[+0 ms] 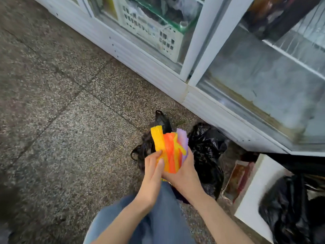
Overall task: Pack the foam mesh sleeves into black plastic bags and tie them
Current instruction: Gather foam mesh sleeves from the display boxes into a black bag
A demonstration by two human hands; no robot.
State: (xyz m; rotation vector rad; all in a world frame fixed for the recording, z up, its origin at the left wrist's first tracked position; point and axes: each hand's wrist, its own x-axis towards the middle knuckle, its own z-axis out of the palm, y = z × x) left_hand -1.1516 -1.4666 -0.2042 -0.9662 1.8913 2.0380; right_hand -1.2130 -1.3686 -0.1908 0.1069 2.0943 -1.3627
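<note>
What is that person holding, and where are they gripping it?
A bundle of yellow, orange and purple foam mesh sleeves, held by its lower end: the right hand wraps the bottom right, the left hand pinches the lower left edge.

Soft even daylight, slight motion blur, wide-angle edge distortion.

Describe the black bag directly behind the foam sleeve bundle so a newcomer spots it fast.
Start at the glass-door cooler along the right; two black bags lie on the floor before its base. Yours is the left bag, half hidden behind the foam sleeves held in the left hand and right hand. Unlike the bulging, crumpled right bag, it shows loop handles poking out.
</note>
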